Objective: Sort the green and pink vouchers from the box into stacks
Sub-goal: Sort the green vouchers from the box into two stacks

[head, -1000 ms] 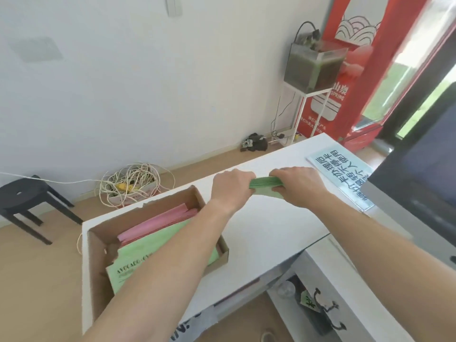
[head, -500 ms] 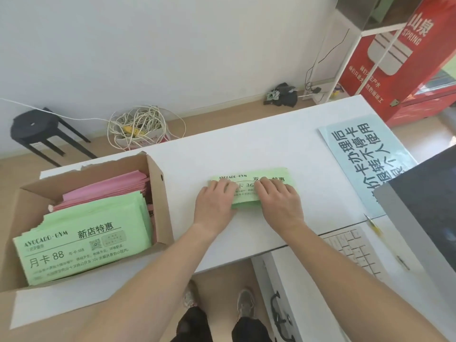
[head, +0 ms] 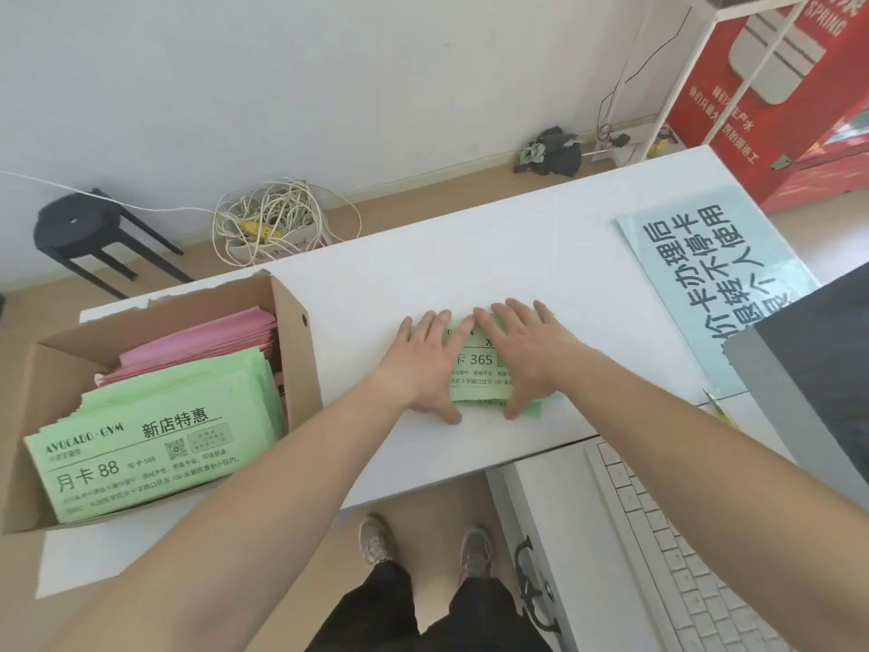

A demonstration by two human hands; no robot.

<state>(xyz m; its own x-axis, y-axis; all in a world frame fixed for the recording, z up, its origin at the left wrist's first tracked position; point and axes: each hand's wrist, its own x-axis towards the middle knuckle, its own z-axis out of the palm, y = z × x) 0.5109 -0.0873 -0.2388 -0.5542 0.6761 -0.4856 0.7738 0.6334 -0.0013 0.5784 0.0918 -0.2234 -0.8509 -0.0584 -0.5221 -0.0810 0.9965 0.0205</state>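
While most of the paper remains unsorted, one green stack lies on the white table, to the right of the cardboard box and apart from it. No pink stack is visible on the table, so I judge the task to be at an early stage. Inside the box, green vouchers fill the near part and pink vouchers lie behind and partly under them; both piles look thick. What is left, as I read it: nearly all the green sheets, and every pink one.

My left hand rests palm down on the left end of the green stack, fingers extended and slightly spread, thumb at the near edge. My right hand mirrors it on the right end, fingers splayed flat, thumb pressing at the near edge. Neither hand grips anything; both are open and pressing the sheets down against the table. The index fingers nearly meet over the top edge. Between the hands the printed number 365 shows. A corner of a lower sheet juts out at the near right, so the stack is not fully squared. Both forearms reach forward from the bottom of the view, converging on the stack.
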